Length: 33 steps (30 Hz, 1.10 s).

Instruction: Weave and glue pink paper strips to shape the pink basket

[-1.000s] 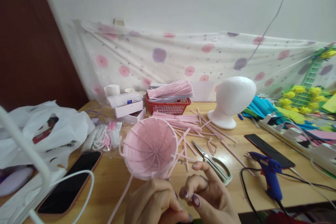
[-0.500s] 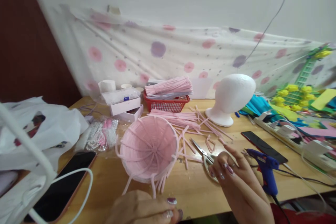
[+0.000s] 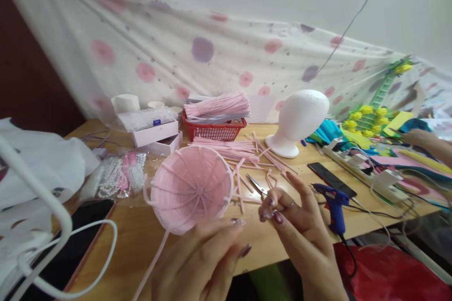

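A pink bowl-shaped basket (image 3: pixel 178 174) with radiating ribs, apparently made of fuzzy stems, lies tilted on the table, its opening towards me. My left hand (image 3: pixel 203 261) is in front of it, fingers curved and thumb apart, with nothing visible in it; it hides the basket's lower edge. To the right, my right hand (image 3: pixel 300 237) is raised over the table, thumb pressed towards the bent fingers and forefinger lifted. Whatever lies in that pinch is too small to make out. Scissors (image 3: pixel 257 184) lie behind the right hand, their handles hidden. A blue glue gun (image 3: pixel 334 202) stands beside it.
Pink stems (image 3: pixel 226 150) lie before a red basket (image 3: pixel 212 131) full of more. A white foam head (image 3: pixel 300 120) stands behind. Phones (image 3: pixel 332 178), a power strip (image 3: pixel 363 174) and cables flank the work. At far right is another person's hand (image 3: pixel 423 141).
My view has shifted right and down. Both hands have risen and drawn closer together, the left coming up in front of the basket. Another person's hand has come into view at right.
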Tool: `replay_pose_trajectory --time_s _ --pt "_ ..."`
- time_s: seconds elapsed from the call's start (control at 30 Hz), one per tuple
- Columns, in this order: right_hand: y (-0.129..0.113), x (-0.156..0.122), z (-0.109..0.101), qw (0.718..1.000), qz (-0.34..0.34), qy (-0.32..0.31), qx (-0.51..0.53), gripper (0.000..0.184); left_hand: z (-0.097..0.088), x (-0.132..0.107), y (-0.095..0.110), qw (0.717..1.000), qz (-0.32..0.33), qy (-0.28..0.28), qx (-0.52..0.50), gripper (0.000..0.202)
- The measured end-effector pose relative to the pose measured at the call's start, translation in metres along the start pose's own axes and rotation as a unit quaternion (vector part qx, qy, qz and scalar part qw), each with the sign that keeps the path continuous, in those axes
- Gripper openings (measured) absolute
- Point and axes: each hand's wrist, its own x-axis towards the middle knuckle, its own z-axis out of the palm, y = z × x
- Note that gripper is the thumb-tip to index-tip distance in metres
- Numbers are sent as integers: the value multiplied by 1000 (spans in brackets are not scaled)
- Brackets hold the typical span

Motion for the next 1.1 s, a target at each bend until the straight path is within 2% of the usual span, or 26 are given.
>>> replay_pose_trajectory --time_s 0.07,0.23,0.33,0.57,0.67,0.8,0.93,1.0,1.1 --pt "-5 -4 14 1000 -3 -16 6 48 5 8 5 999 -4 -24 -32 12" --pt "-11 -13 28 1000 -7 21 8 52 7 14 8 996 6 -70 -49 19" --pt "-14 -17 34 1000 -10 28 -9 53 6 13 9 995 40 -85 -38 22" --pt "-19 -28 49 988 -58 96 -105 51 -4 11 2 981 133 -126 62 22" --pt "-16 -33 52 988 -41 115 -97 48 -6 7 -3 976 157 -123 84 22" --pt "-9 -40 55 987 -33 144 -58 47 4 3 2 988 110 -77 80 22" --pt "-5 -36 44 987 -50 148 -33 44 10 4 8 997 49 2 64 17" --pt "-6 -26 27 985 -68 157 -39 43 7 3 2 999 20 -1 33 15" --pt "-12 -2 -8 974 -96 190 -83 44 -2 0 -15 999 -9 -14 -45 34"
